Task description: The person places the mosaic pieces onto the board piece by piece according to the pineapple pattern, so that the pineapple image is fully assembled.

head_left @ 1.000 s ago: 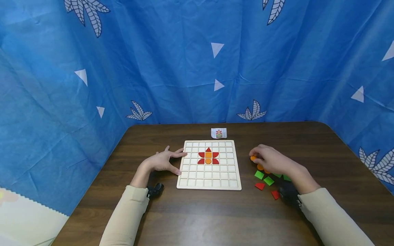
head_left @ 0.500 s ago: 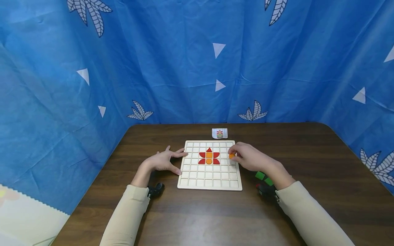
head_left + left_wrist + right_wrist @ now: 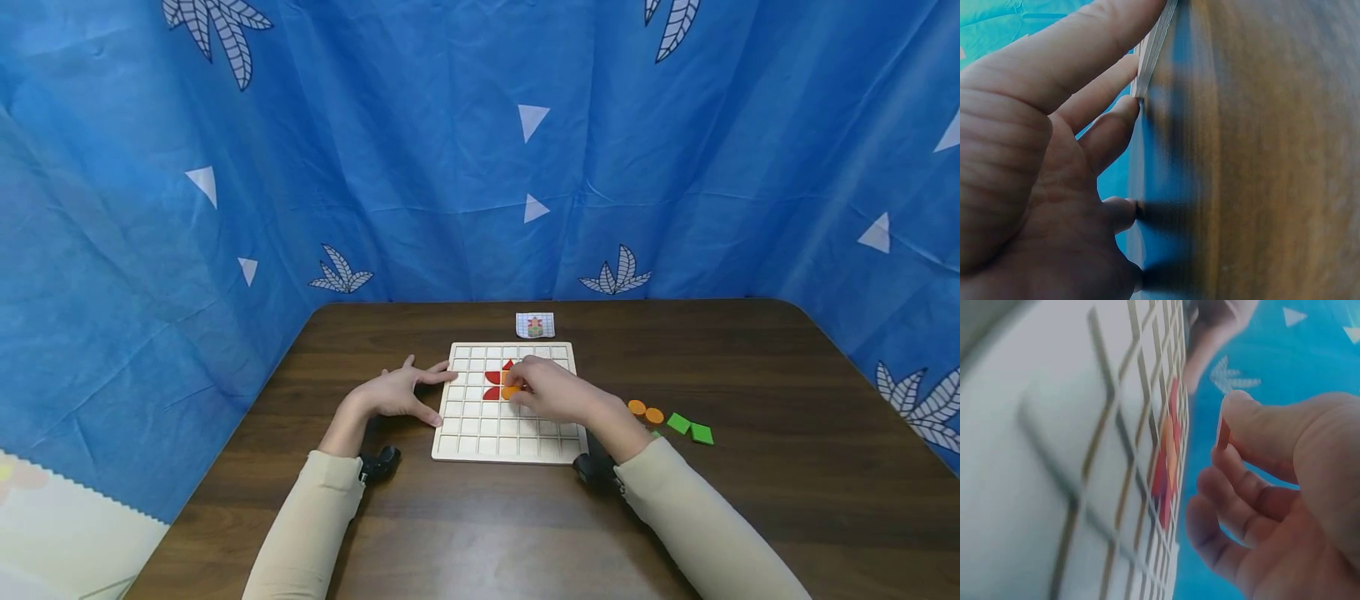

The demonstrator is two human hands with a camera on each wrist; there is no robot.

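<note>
The right hand point(image 3: 558, 392) pinches a flat orange piece point(image 3: 1224, 432) over the pale gridded board point(image 3: 468, 429), the spread left hand point(image 3: 393, 393) touching its edge. Red and orange shapes point(image 3: 492, 393) already sit mid-board; I see orange discs point(image 3: 654, 416) and green squares point(image 3: 701, 433) unplaced alongside.

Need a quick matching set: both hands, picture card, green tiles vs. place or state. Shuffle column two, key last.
1. left hand
2. right hand
3. picture card
4. green tiles

A. beyond the board's far edge
B. pinching a piece
C. on the table, right of the board
D. at the board's left edge

Pairs: 1-D, 2-B, 3-A, 4-C
</note>
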